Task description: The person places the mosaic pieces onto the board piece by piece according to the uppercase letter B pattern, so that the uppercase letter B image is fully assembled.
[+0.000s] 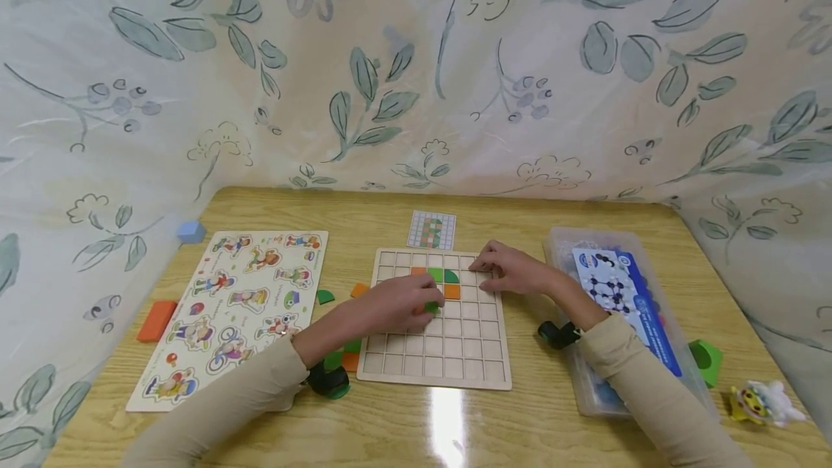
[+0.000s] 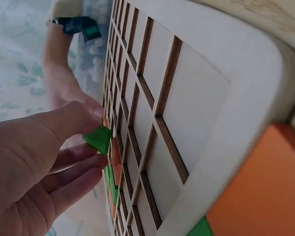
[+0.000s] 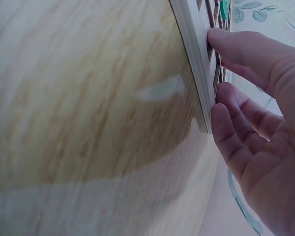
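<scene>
Table: light wood grain, glossy; bright glare patch nearer the person than either hand's fingers. Grid board flat on it, beneath the fingers of the left hand; fingers of the right hand at its right edge. Patterned card just beyond the board, farther out than both sets of fingers. Left of the left fingers: loose tiles, green and orange, some partly hidden; then picture board; red block and blue block farther left, by the table's edge. Right of the right fingers: clear box, partly hidden; past it, hollow green block, yellow-and-white toy.
</scene>
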{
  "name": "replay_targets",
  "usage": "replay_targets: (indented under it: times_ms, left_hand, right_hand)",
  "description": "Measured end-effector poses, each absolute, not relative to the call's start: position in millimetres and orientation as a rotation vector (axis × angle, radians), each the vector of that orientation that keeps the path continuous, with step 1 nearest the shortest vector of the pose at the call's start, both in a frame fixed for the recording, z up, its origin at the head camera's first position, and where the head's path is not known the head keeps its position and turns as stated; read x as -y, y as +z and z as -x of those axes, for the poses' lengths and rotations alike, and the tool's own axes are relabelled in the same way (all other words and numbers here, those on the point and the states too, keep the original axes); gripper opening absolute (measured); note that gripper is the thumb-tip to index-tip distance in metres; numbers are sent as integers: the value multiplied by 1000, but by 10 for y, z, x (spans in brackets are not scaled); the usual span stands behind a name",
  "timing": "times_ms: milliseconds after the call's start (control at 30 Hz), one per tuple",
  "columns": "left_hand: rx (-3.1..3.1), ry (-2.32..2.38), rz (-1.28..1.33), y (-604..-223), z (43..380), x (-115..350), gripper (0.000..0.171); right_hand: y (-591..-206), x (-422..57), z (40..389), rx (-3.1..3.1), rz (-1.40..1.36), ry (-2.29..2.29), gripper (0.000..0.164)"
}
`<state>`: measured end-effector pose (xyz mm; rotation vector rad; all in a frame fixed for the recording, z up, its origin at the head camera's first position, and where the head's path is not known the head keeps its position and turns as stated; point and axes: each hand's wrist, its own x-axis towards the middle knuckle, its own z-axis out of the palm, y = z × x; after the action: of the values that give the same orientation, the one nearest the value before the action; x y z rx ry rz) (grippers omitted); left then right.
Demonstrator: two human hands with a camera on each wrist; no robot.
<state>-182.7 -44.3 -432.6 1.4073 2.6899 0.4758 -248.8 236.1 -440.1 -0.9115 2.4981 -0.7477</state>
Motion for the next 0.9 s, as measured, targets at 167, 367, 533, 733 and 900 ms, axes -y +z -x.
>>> replay_targets:
  times_ms: [167,367,533,733,900]
  left_hand:
    - [-2704,490,-1434,-4334,1826,435,19]
    - [-2700,470,-1417,-4361,1834,430,19]
    - [-2715,429,-1386,-4353,1845,425,20]
    - [-2728,402,-1390,-4367,1855,431,19]
    - [-2730,405,-1414,-4371,1860,434,19]
  right_hand:
    - [-4390,-2359,2481,-2502,913,-747,31]
    - [-4386,-2357,2474,-2504,910,-748,32]
    - [-4388,-2360,2471,-2505,915,-748,32]
    - [-4387,-2360,2473,-2507,918,-746,31]
    - [-4383,-2364,2477,-2507,913,-749,31]
